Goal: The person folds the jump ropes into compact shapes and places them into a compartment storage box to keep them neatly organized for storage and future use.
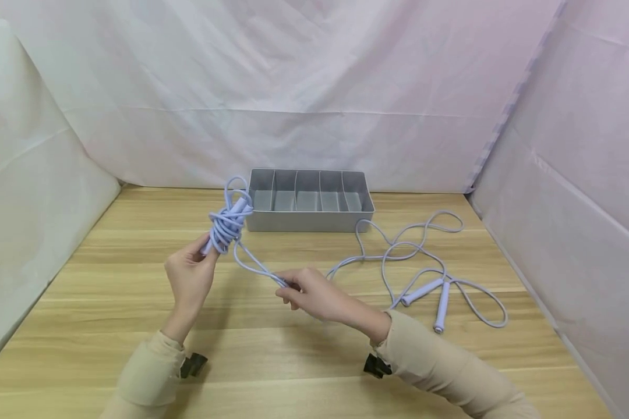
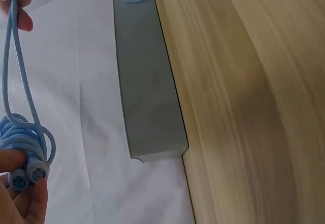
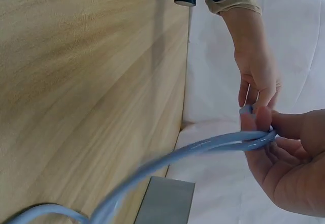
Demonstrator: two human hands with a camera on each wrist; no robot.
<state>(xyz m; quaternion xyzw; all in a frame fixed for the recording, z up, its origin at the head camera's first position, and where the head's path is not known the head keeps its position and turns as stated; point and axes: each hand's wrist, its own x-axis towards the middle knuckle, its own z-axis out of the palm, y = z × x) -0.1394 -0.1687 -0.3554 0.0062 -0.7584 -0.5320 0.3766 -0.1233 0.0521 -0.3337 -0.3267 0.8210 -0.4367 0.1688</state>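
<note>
Winding looks like the step in hand: pale blue rope (image 1: 226, 228) is wrapped in several turns round its own two handles (image 1: 240, 205), and this bundle is held up above the table (image 1: 110, 302), just left of the grey compartment box (image 1: 309, 221) and nearer the person. Left hand (image 1: 191, 270) grips the bundle low down, thumb and fingers closed about the handle ends. Right hand (image 1: 311, 291), lower and to the right, pinches a doubled strand (image 1: 274, 276) that leads off the coils (the wrist view from that side shows more of it running on past the fingers, though where it stops I cannot tell). Judging by the length between the hands, the wrapping is well along but not finished. My reading is that the next move calls for the right hand to carry the strand round the bundle again with a light pull, while the left keeps both handles together; a slack turn could slip over the far end, where a loop sticks out. Farther right on the table, a second rope (image 1: 423, 292) lies in loose, unwound loops, its handles side by side.
</note>
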